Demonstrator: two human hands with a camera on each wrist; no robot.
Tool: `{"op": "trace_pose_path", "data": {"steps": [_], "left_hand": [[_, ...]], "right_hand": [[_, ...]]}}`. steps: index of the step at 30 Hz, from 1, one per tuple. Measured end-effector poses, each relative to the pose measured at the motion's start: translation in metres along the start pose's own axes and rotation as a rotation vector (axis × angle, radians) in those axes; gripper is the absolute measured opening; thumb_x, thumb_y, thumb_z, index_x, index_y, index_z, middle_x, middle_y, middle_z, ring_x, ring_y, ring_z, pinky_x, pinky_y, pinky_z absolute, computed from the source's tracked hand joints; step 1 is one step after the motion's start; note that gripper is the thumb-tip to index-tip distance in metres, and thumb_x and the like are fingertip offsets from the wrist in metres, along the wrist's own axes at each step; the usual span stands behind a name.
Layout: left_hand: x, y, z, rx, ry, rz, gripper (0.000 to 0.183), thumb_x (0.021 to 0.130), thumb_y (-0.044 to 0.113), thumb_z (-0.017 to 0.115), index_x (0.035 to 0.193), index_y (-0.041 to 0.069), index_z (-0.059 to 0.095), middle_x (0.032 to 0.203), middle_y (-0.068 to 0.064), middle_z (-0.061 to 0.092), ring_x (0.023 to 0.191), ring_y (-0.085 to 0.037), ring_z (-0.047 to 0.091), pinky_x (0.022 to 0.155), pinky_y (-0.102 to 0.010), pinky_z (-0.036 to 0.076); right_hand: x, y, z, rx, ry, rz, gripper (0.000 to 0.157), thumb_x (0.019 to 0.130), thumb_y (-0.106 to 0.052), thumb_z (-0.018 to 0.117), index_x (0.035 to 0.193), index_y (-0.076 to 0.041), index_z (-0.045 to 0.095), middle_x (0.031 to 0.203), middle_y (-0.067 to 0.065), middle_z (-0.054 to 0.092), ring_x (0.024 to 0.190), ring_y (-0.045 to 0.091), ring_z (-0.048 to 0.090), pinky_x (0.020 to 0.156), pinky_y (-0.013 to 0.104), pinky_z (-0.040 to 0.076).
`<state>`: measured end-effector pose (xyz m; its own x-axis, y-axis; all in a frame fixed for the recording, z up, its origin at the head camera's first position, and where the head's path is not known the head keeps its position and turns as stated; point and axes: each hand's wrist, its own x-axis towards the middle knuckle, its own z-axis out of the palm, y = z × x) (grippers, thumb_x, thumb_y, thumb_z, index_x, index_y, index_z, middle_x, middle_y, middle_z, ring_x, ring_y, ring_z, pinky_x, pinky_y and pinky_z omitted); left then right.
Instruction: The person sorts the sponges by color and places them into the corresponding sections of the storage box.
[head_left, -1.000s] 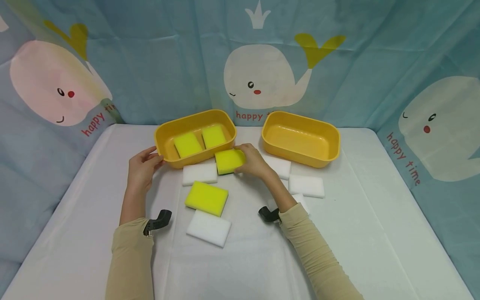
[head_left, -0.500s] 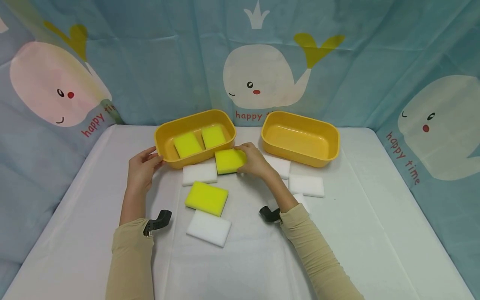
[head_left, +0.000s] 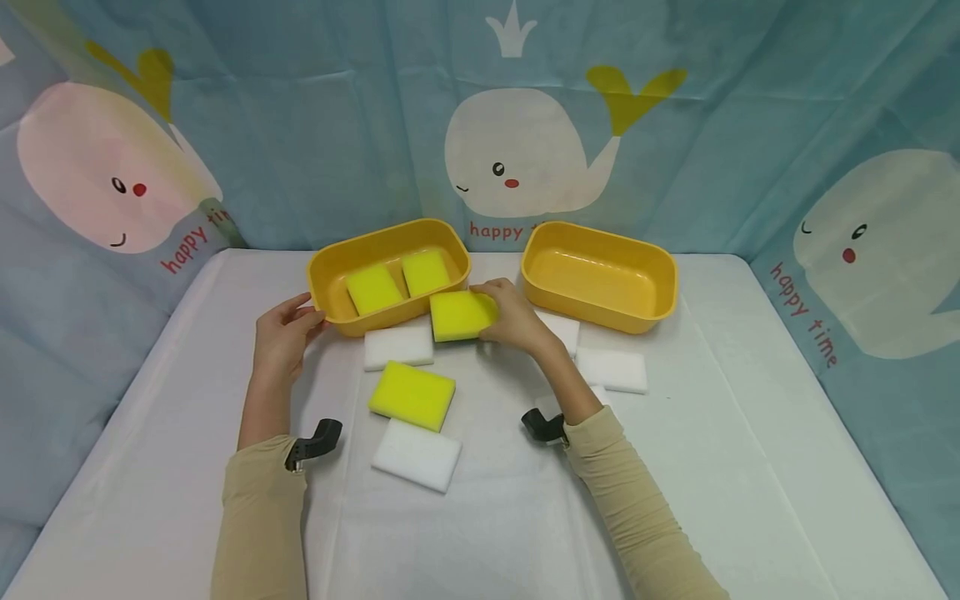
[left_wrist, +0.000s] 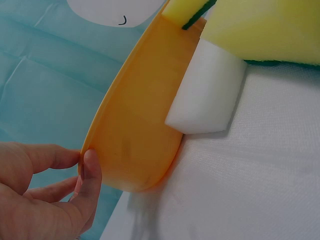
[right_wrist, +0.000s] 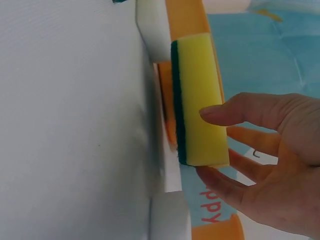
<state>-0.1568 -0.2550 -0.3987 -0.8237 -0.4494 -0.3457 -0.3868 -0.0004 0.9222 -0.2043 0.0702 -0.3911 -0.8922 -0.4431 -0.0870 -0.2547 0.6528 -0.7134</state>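
My left hand pinches the left end of a yellow-orange plastic tub; in the left wrist view thumb and fingers meet at the tub's rim. Two yellow sponges lie inside that tub. My right hand grips another yellow sponge by its right end, thumb on one side and fingers on the other. The green scouring layer of this sponge faces down. It overlaps the tub's front right corner in the head view. One more yellow sponge rests on the table, nearer the body.
A second yellow-orange tub, with nothing inside, stands at the back right. White foam sponges lie on the white tablecloth, one before the left tub and several near my right forearm, including one. A blue whale-print curtain hangs behind.
My right hand has raised the gripped sponge a little off the table, and its green underside now shows more. The left hand stays at the tub's rim.
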Motion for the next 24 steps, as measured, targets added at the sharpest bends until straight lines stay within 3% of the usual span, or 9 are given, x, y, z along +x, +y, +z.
{"op": "trace_pose_path", "data": {"steps": [7,13,24], "left_hand": [[-0.001,0.001,0.0,-0.001,0.001,-0.006,0.059,0.106,0.009,0.062,0.162,0.014,0.044,0.11,0.003,0.05,0.094,-0.008,0.061,0.097,-0.019,0.056],[0.0,0.0,0.0,-0.013,-0.002,0.001,0.059,0.106,0.008,0.062,0.162,0.013,0.045,0.11,0.002,0.05,0.093,-0.008,0.061,0.088,-0.014,0.057],[0.0,0.0,-0.001,-0.036,-0.01,0.002,0.059,0.106,0.007,0.063,0.161,0.013,0.045,0.109,0.002,0.05,0.093,-0.009,0.061,0.089,-0.015,0.057]], "right_hand": [[-0.004,-0.001,-0.005,0.018,-0.02,-0.002,0.073,0.087,0.006,0.078,0.155,-0.003,0.051,0.157,0.021,0.043,0.147,0.037,0.042,0.125,0.047,0.037],[-0.008,-0.004,-0.01,0.029,-0.028,-0.009,0.073,0.087,0.006,0.077,0.155,-0.003,0.051,0.156,0.021,0.044,0.147,0.037,0.041,0.125,0.048,0.037],[-0.014,-0.01,-0.017,0.015,-0.018,-0.037,0.072,0.087,-0.001,0.082,0.153,-0.003,0.054,0.153,0.02,0.049,0.139,0.036,0.047,0.118,0.047,0.045]]}}
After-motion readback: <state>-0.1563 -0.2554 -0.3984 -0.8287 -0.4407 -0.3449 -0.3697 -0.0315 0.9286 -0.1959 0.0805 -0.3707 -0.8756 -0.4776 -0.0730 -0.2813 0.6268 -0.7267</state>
